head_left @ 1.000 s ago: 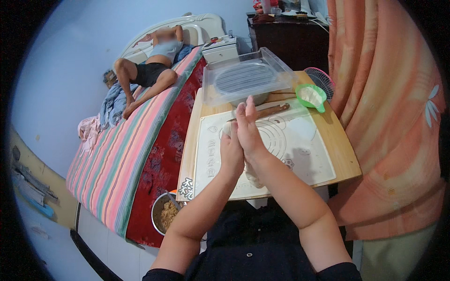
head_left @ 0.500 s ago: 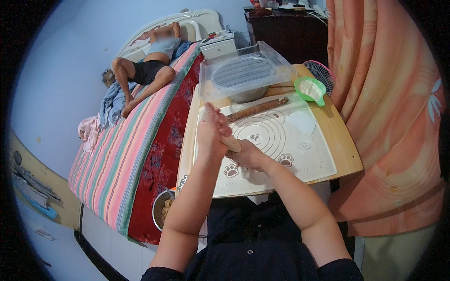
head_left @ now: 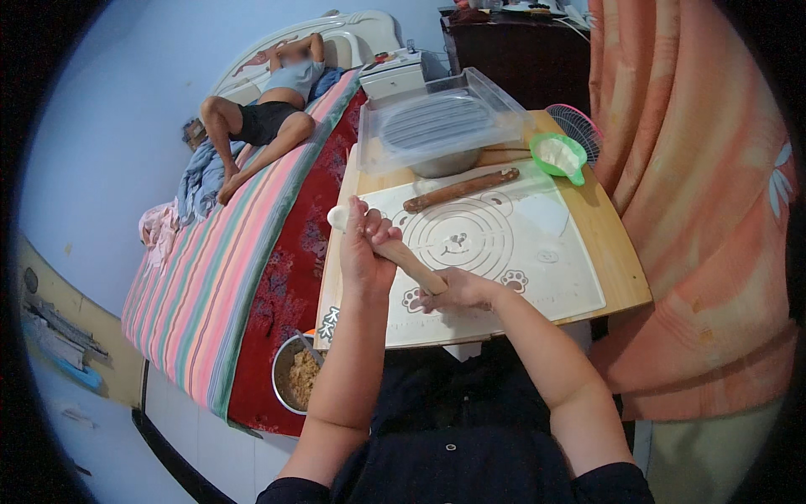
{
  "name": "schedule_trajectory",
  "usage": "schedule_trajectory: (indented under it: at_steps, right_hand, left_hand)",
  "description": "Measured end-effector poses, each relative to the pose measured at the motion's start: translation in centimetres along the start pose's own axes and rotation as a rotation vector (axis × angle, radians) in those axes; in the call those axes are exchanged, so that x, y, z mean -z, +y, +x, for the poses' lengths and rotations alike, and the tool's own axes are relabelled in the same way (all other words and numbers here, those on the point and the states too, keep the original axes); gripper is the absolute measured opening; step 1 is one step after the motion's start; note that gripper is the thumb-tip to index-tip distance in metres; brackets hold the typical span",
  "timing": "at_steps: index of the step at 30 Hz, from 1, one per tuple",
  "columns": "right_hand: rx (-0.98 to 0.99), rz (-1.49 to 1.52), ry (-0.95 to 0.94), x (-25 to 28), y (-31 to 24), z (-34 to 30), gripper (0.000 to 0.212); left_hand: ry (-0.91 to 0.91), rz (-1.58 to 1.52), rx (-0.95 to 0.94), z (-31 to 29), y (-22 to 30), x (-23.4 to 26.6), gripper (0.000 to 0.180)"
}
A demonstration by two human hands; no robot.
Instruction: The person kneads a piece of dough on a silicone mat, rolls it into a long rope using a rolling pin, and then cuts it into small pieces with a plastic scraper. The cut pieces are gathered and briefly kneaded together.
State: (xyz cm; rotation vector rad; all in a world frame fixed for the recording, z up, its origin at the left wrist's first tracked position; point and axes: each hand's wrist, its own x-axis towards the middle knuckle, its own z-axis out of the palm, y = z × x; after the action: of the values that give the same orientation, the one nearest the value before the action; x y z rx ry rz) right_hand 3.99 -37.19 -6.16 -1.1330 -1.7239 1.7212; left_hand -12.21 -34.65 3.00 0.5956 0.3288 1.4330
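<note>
A long pale roll of dough [head_left: 411,266] slants between my two hands above the white mat [head_left: 567,281]. My left hand [head_left: 367,252] is closed round its upper part, and a rounded white end sticks out past the fingers on the left. Lower down and to the right, my right hand [head_left: 460,290] is closed on the other end, which its fingers partly hide. Beyond my hands, a brown rolling pin [head_left: 460,190] lies across the far part of the mat. Printed circles and paw shapes mark the mat's surface.
On the wooden table [head_left: 617,244] stand a clear plastic bin [head_left: 504,126] over a metal bowl and a green scoop [head_left: 558,157] of white flour. A bowl of filling [head_left: 300,378] sits low on the left. A person [head_left: 285,101] lies on the striped bed [head_left: 210,294]. An orange curtain [head_left: 688,210] hangs at right.
My right hand has moved slightly right and down, and more of the dough roll shows between my hands. Its white end now shows beyond my left hand, which has shifted slightly left.
</note>
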Motion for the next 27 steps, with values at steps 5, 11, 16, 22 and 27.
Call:
schedule_trajectory:
  at_steps: [5,11,16,22,27]
  right_hand:
    - [0.026,-0.422,0.236,0.3,-1.0,-1.7,0.026]
    - [0.07,-0.872,0.455,2.3,-0.2,-4.0,0.016]
    - [0.021,-0.794,0.539,3.6,-0.4,-5.6,0.013]
    - [-0.001,-1.106,0.486,4.9,0.5,-6.4,0.018]
    - [-0.013,-1.151,0.481,5.6,0.4,-7.4,0.037]
  left_hand:
    - [0.148,-0.192,-0.033,-0.2,1.6,2.6,0.03]
    - [0.407,-0.38,-0.07,0.0,1.4,5.0,0.032]
    - [0.512,-0.471,-0.03,0.5,1.4,8.1,0.033]
    - [0.591,-0.467,0.015,0.6,0.6,9.6,0.043]
    - [0.64,-0.363,0.026,0.3,-1.3,11.0,0.032]
